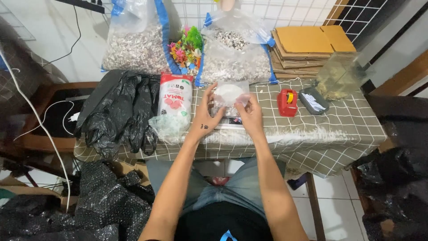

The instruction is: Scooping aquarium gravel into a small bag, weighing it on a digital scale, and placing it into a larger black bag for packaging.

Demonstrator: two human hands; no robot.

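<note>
Both hands, the left hand [206, 117] and right hand [250, 115], grasp a small clear bag [228, 96] of white stuff from either side, held level between them above the tabletop's [339, 125] near edge, equally close to each.

We can't really make out what's in the small clear bag [229, 96], our fingers [213, 99] cover its edges. The gravel sack [136, 44] gets cut off by the top edge, and the stuff inside the glass tank [341, 76] is too blurry.
</note>
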